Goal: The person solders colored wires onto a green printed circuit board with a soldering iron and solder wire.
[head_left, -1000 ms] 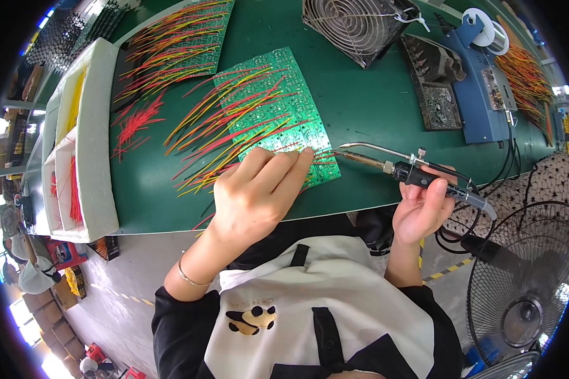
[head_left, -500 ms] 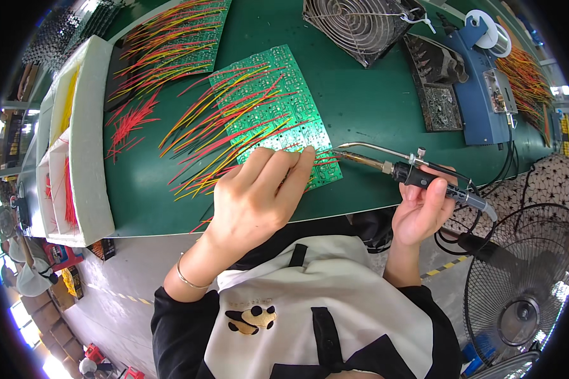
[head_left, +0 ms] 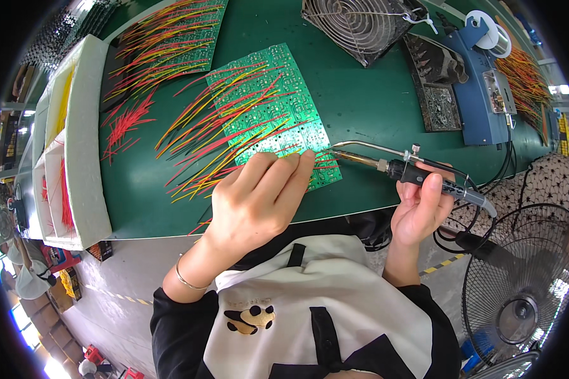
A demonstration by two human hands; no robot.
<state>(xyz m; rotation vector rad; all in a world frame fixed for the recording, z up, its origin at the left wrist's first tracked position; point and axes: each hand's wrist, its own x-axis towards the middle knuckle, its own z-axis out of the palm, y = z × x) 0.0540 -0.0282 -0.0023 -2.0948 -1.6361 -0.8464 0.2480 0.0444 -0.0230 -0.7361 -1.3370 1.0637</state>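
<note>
Black sleeves (head_left: 182,325), silver bangle (head_left: 181,276).

Right of centre, a hand could cross the open dark-green tabletop (head_left: 370,104) between the green circuit board with red and yellow wires (head_left: 300,104) and the grimy black rectangular stand (head_left: 441,63). The square black wire-grilled fan (head_left: 351,28) blocks upper centre, the black-handled soldering iron (head_left: 401,170) mid-right, the white foam compartmented tray (head_left: 88,158) far left.

right of a white foam compartmented box (head_left: 90,158), a green rectangular circuit board (head_left: 303,104) lies on a flat green table (head_left: 373,101). a slim black-and-metal soldering iron (head_left: 398,169) is right of the board; behind the board, rightward, is a square black metal fan (head_left: 357,25).
</note>
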